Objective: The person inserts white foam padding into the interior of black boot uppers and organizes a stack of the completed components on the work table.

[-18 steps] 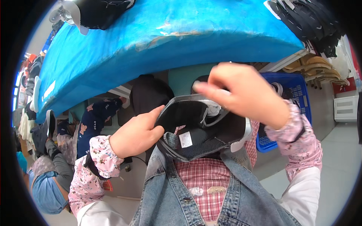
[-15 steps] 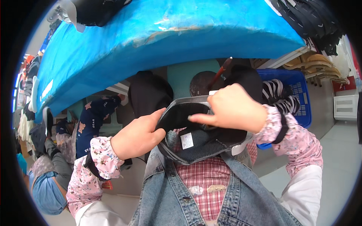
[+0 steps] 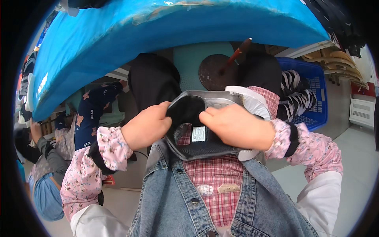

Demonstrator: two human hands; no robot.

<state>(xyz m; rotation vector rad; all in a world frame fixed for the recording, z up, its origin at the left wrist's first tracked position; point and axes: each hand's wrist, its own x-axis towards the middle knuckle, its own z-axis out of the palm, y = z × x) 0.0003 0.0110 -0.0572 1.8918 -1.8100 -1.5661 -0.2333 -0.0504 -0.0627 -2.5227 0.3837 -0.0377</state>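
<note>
**Fingers of both hands are holding an open black shoe upper**

The left hand is pinching the left rim of the upper, its fingers standing close together. The right hand is bending its fingers narrowly and is gripping, as it seems, the edge of an inner part; the exact hold is partly hiding under the hand.

In my judgement, the handling is being in progress and not finished. The upper is already having a shaped form, a white label is already sitting inside, and a white edge piece is already showing at the right end. However, the mouth is standing open and both hands are working at it. How much work is remaining, I cannot tell.

The upper is lying between the two hands, in front of the denim vest. Its rim is touching the left fingers; its inner part is meeting the right fingertips. The label is facing up, below the right fingertips and apart from them. Black-and-white shoes are lying in a blue basket on the right.
</note>
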